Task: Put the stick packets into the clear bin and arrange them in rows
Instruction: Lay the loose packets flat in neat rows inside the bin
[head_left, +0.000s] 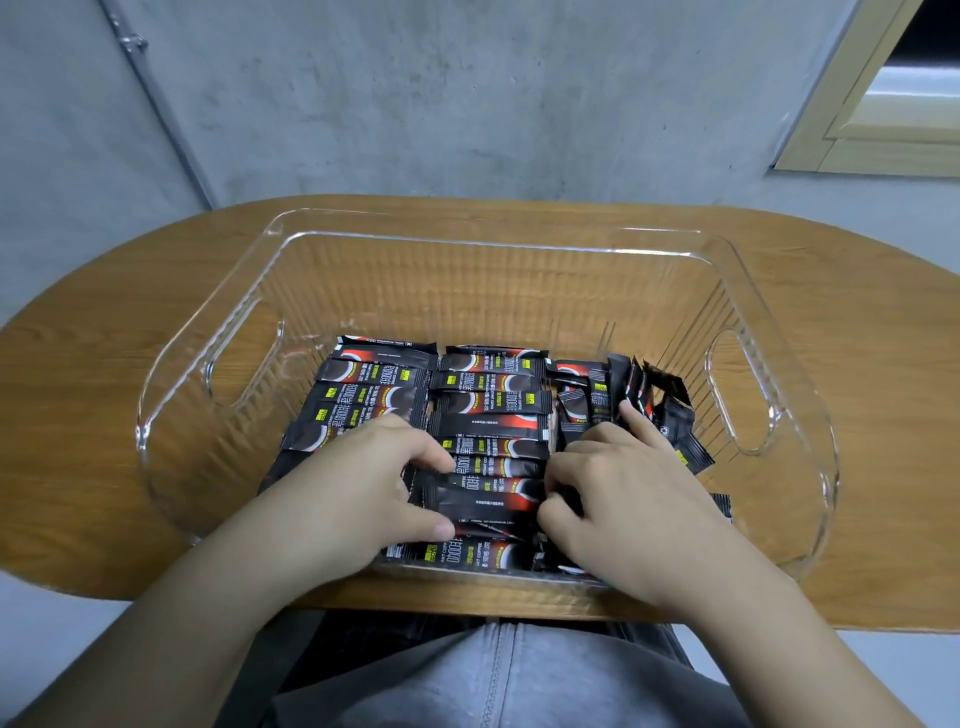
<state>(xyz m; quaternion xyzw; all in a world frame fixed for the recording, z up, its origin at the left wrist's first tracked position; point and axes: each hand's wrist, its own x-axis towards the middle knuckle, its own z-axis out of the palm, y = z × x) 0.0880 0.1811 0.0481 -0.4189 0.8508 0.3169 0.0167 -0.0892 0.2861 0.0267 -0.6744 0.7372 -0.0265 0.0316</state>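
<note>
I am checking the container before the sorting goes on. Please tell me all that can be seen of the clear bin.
The clear bin is a see-through, plastic-looking rectangular tub with ribbed walls, a rounded rim and a cut-out handle in each short side. It stands upright on the wooden table. Black stick packets cover its floor, in rows at left and middle, loose at right. The left hand and right hand reach inside onto the packets.

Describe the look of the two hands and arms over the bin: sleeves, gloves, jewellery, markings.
Both the left hand and the right hand are bare: no gloves, rings, watch or bands show. The forearms are uncovered as far as the picture's lower edge, so no sleeves are in view. Nails are short and plain. No marks or tattoos show.
</note>
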